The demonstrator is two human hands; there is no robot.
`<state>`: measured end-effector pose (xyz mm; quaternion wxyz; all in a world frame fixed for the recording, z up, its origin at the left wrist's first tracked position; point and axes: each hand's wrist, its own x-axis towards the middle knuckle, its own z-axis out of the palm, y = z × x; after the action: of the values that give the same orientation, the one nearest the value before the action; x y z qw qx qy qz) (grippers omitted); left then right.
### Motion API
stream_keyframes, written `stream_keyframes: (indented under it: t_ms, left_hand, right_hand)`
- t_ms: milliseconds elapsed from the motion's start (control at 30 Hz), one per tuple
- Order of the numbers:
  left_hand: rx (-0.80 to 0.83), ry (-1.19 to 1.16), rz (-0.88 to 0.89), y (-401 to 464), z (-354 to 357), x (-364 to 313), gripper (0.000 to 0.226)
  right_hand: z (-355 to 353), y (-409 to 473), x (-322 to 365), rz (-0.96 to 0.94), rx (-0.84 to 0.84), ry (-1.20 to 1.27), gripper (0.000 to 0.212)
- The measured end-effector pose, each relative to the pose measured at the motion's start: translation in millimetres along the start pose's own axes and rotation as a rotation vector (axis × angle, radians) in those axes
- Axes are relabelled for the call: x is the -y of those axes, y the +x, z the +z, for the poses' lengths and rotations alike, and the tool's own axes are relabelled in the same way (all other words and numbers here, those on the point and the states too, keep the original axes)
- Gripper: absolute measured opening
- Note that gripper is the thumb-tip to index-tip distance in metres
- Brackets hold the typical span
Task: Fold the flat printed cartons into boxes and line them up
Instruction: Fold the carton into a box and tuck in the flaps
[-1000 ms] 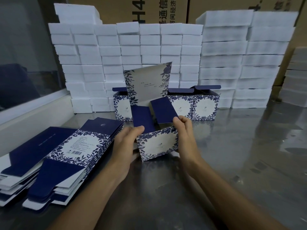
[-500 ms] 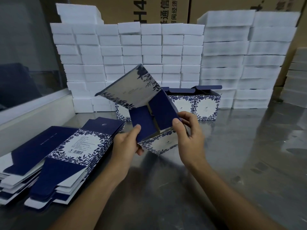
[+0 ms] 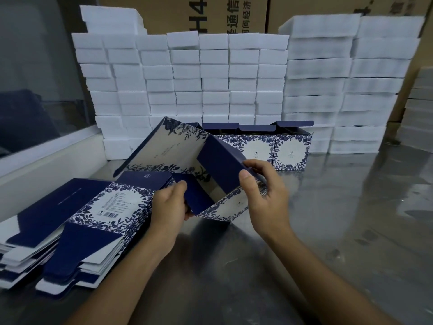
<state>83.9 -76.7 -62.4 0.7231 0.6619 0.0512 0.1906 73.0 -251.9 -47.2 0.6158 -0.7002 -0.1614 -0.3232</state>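
I hold a half-folded blue-and-white floral carton (image 3: 225, 208) above the steel table, tilted over to the left, its open end facing me. Its long lid panel (image 3: 164, 148) leans out to the upper left. My left hand (image 3: 167, 207) grips the carton's lower left corner, the thumb on a navy inner flap. My right hand (image 3: 264, 191) pinches the right wall and the other navy flap (image 3: 218, 165). Behind it, a row of folded boxes (image 3: 290, 150) stands with lids up. Two stacks of flat cartons (image 3: 110, 207) lie at my left.
A wall of white foam blocks (image 3: 210, 78) stands behind the row, with taller stacks (image 3: 351, 90) to the right and brown shipping cartons (image 3: 234, 12) behind. A white ledge and glass pane (image 3: 42, 90) border the left. The steel table (image 3: 339, 231) stretches out at the right.
The carton went from upright on the table to lifted and tipped leftward, its lid panel swinging down to the left. Both hands shifted their hold on the carton with it.
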Motion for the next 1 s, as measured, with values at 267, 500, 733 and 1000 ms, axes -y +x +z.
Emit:
stream_keyframes:
  t_ms: [267,500,733,1000]
  left_hand:
    - [-0.089,-0.082,0.041,-1,-5,-5,0.044]
    - [-0.123,-0.097,0.038,0,-7,-6,0.045]
    - [-0.011,-0.034,0.099,-4,-3,-6,0.025]
    - [0.029,-0.072,0.118,-9,4,-6,0.027]
  right_hand:
    - [-2,1,-1,-0.061,-0.008,-0.001,0.035]
    - [-3,2,-4,-0.085,0.003,-0.011,0.043]
    - [-5,5,-8,-0.042,0.007,0.023,0.036]
    - [0,2,-29,0.095,0.116,-0.08,0.034]
